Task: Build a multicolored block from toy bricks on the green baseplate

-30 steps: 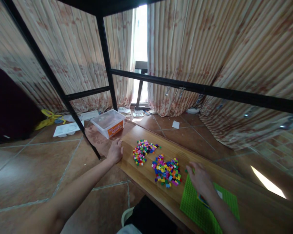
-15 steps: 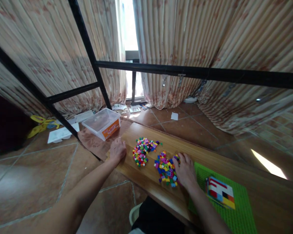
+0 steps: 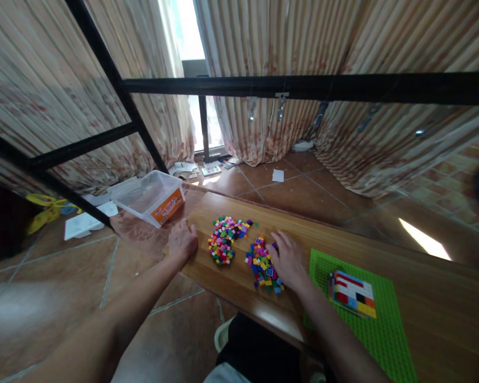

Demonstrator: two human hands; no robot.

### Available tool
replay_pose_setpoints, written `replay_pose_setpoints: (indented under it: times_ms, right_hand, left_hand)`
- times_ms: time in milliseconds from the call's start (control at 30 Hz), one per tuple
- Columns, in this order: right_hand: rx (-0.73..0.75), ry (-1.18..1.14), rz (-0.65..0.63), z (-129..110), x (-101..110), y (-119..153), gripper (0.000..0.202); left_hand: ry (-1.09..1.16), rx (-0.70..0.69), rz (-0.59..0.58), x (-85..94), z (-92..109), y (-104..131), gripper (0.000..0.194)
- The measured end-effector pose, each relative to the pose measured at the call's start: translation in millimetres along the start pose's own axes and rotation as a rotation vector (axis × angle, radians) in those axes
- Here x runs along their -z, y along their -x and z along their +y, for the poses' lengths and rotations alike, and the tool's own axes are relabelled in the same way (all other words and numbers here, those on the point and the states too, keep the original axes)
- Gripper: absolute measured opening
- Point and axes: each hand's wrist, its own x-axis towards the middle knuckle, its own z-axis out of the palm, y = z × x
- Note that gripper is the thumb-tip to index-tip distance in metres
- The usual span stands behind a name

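My left hand (image 3: 183,239) rests on the left end of the wooden table (image 3: 303,218), its fingers slightly bent and apart, holding nothing visible. Beside it lies a pile of small colourful bricks (image 3: 222,240). A second pile of bricks (image 3: 265,266), with larger pieces, is at the right edge of the first. My right hand (image 3: 287,259) touches this second pile's right side, fingers curved and apart, with no brick visibly gripped. Right of that hand is a green baseplate (image 3: 383,298), bearing a flat block of red, white, yellow and blue bricks (image 3: 354,293).
A clear plastic box (image 3: 149,197) with an orange label stands on the floor beyond the table's left end. A black metal frame (image 3: 231,86) crosses in front of the curtains. White trays (image 3: 83,223) and papers (image 3: 278,175) lie on the floor.
The camera view has shifted, so the scene sits a little further left and higher. Both hands remain at nearly the same places on the table.
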Motion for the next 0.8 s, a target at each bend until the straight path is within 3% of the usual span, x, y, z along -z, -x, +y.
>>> replay_pose_setpoints:
  times_ms: [100, 300, 433, 600, 800]
  right_hand:
    - [0.063, 0.031, -0.095, -7, 1, -4, 0.046]
    - [0.109, 0.069, -0.129, -16, 14, -3, 0.041]
    - [0.097, 0.066, -0.097, -24, 13, -39, 0.032]
    - [0.190, 0.023, -0.157, -33, -5, -92, 0.038]
    - [0.229, -0.057, -0.230, -30, -17, -115, 0.030]
  left_hand:
    - [-0.007, 0.006, -0.008, 0.2, 0, 0, 0.044]
    - [0.014, 0.007, -0.003, 1.2, 1, 2, 0.044]
    - [-0.005, 0.011, -0.004, 1.3, 2, 2, 0.043]
    - [0.001, 0.015, -0.006, 1.1, 2, 3, 0.042]
    - [0.006, 0.026, -0.006, 3.0, 3, 5, 0.041]
